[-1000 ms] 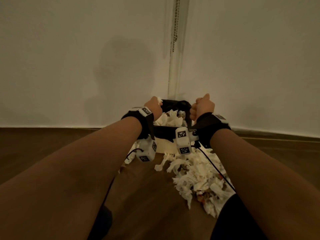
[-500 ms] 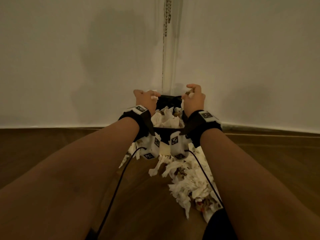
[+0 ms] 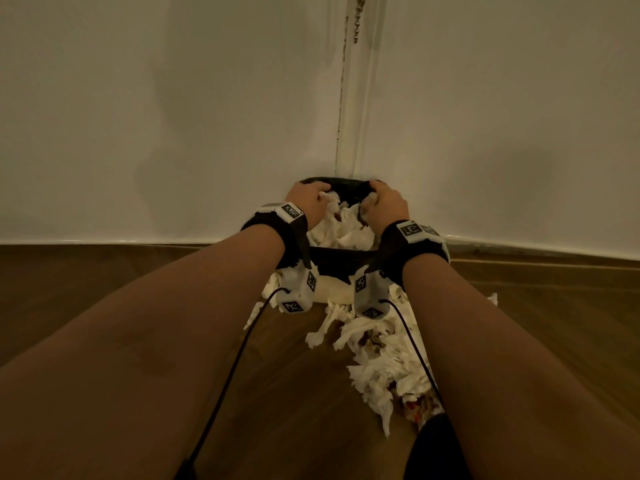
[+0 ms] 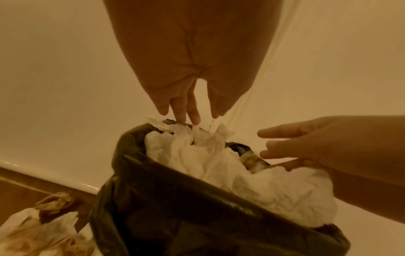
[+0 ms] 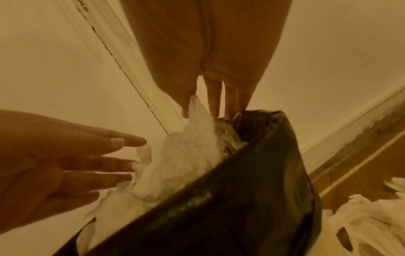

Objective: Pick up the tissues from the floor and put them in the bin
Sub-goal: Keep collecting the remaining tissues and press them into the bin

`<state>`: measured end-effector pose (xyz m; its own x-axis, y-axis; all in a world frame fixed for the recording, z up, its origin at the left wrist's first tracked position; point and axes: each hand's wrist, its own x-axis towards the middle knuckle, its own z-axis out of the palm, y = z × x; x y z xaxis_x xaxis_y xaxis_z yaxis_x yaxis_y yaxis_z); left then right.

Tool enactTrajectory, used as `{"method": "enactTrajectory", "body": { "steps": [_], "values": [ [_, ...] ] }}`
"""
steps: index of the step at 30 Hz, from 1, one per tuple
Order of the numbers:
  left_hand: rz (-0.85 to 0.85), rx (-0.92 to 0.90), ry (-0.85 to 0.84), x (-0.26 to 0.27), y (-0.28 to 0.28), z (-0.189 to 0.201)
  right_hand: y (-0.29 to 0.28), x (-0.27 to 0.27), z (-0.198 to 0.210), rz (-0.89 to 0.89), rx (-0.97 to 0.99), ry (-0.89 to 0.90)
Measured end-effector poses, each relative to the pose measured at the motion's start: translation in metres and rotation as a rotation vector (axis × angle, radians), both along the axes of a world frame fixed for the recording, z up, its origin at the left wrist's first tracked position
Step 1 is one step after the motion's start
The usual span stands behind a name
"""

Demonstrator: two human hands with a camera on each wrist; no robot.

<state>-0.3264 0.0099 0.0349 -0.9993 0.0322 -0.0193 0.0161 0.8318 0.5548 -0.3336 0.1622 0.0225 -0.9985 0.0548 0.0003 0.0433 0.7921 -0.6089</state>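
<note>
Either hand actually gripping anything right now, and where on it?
Nothing is gripped. Left hand and right hand are open, straight fingers reaching down onto the tissues heaped in the bin.

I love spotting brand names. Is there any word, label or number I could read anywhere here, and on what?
None can be read.
Wrist bands and camera blocks: black-and-white square code patterns only, no letters.
Bin liner, tissues, wall: no print shows.

one bin, two hands, many crumpled tissues.
</note>
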Motion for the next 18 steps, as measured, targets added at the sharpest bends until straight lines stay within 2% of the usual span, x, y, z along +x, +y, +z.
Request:
{"method": "enactTrajectory", "body": {
  "steps": [2, 4, 8, 10, 14, 18],
  "values": [
    [-0.018, -0.012, -0.055, 0.004, -0.003, 0.0, -0.001, 0.003, 0.003, 0.066, 0.077, -0.092],
    [0.017, 0.029, -0.021, 0.007, -0.009, 0.0, 0.001, 0.006, 0.008, 0.07, 0.107, -0.092],
    [0.131, 0.135, 0.131, 0.011, -0.03, 0.006, 0.002, 0.008, 0.021, -0.071, 0.0, 0.077],
    [0.182, 0.169, 0.154, 0.014, -0.046, 0.009, -0.006, 0.012, 0.028, -0.101, -0.081, 0.181],
    [0.255, 0.118, 0.119, 0.026, -0.082, 0.007, -0.037, 0.031, 0.036, -0.027, -0.188, 0.28],
    [0.298, 0.017, 0.014, 0.044, -0.111, -0.009, -0.066, 0.051, 0.019, 0.117, -0.187, 0.197]
  ]
}}
